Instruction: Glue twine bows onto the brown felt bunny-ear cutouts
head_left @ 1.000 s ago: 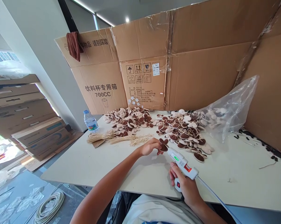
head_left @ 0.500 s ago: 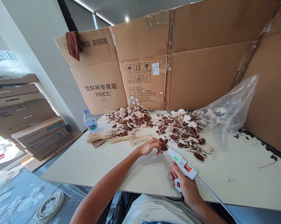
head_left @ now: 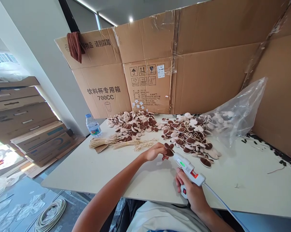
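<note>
My left hand (head_left: 156, 152) pinches a small brown felt piece with rounded ears (head_left: 169, 149) above the white table. Wrapped around the grip of a white hot glue gun (head_left: 187, 167), my right hand (head_left: 187, 185) keeps its nozzle pointed at that piece, very close to it. Whether the tip touches the felt I cannot tell. A green display glows on the gun's side. Just beyond lies a pile of brown and cream felt pieces with string bows (head_left: 190, 137). Left of it is another heap of similar pieces (head_left: 133, 125).
Bundles of thin cream string (head_left: 106, 141) lie left of my left hand, by a water bottle (head_left: 93, 126). A clear plastic bag (head_left: 242, 112) holds more pieces at the right. Cardboard panels (head_left: 145, 42) wall the table's back. The gun's cord (head_left: 224, 204) runs off the front edge.
Both hands, the felt piece and the glue gun hold practically the same positions. Only a very slight shift of the camera view shows.
</note>
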Available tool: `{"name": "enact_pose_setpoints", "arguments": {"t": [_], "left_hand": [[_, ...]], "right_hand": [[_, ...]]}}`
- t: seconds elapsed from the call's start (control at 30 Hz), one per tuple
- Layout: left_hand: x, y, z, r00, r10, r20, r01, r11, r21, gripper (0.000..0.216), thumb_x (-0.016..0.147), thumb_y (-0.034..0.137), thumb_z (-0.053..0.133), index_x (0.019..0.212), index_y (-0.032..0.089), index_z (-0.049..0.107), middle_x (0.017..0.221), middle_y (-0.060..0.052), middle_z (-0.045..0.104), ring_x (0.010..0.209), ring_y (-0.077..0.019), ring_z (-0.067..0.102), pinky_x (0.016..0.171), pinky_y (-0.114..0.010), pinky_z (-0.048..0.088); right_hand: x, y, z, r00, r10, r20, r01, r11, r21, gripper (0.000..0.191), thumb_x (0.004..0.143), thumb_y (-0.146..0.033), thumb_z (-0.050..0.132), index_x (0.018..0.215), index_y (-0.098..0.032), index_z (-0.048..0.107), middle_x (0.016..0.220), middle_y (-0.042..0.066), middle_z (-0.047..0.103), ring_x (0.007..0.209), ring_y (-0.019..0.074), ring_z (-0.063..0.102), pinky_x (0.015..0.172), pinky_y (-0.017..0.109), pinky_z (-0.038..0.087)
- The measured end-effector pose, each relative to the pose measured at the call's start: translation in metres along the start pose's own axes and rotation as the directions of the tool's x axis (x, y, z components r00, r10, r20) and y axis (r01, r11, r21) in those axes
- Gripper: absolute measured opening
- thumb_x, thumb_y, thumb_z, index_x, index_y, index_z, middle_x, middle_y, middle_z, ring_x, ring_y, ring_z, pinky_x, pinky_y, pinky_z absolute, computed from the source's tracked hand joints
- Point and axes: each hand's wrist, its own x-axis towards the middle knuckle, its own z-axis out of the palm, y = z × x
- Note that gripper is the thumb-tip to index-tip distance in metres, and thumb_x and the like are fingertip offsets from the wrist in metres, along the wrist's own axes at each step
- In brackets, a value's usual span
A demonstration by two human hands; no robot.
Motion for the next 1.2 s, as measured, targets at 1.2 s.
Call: {"name": "enact_pose_setpoints", "arguments": {"t": [1.2], "left_hand": [[-0.0001, -0.0017, -0.0009, 1.0, -0.004, -0.011, 0.004, 1.0, -0.013, 0.023, 0.079, 0.027, 0.051, 0.068, 0.011, 0.063, 0.068, -0.006, 0.06, 0.065, -0.0167, 0.055, 0.064, -0.03, 0.046]], "right_hand": [[0.0016, 0.0038, -0.0038, 0.998, -0.056, 0.011, 0.056, 0.998, -0.014, 0.047, 0.089, -0.059, 0.067, 0.064, -0.019, 0.06, 0.069, 0.002, 0.065, 0.048, 0.012, 0.051, 0.049, 0.027, 0.035]]}}
